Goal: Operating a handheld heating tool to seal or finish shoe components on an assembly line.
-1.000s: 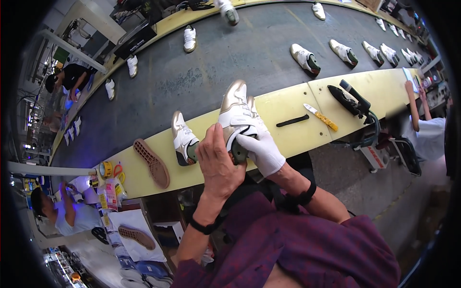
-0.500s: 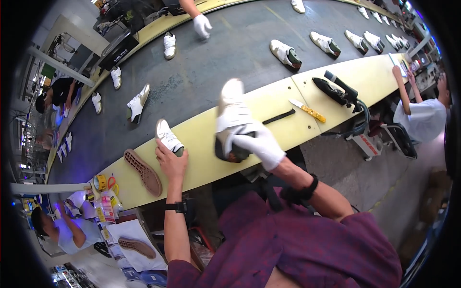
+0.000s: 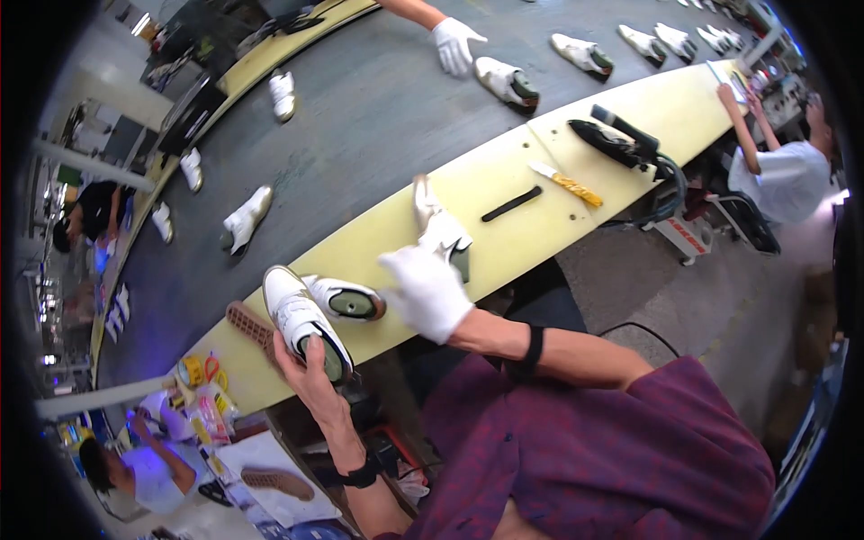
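Observation:
My bare left hand grips a white shoe by its heel end, thumb at the green-lined opening, raised over the yellow bench. Just right of it, another white shoe lies on its side. My right hand, in a white glove, hovers above the bench; its fingers are smeared, and no shoe shows in it. Beyond the glove rests a third white shoe, partly hidden. A brown sole lies behind my left hand.
The yellow bench also bears a black strip, a yellow-handled knife and a black tool with a hose. White shoes stand along the grey conveyor. Across it, a co-worker's gloved hand reaches in.
The shoe in my right hand has left it. My left hand now holds a shoe up, where before it touched one on the bench. The co-worker's hand moved right.

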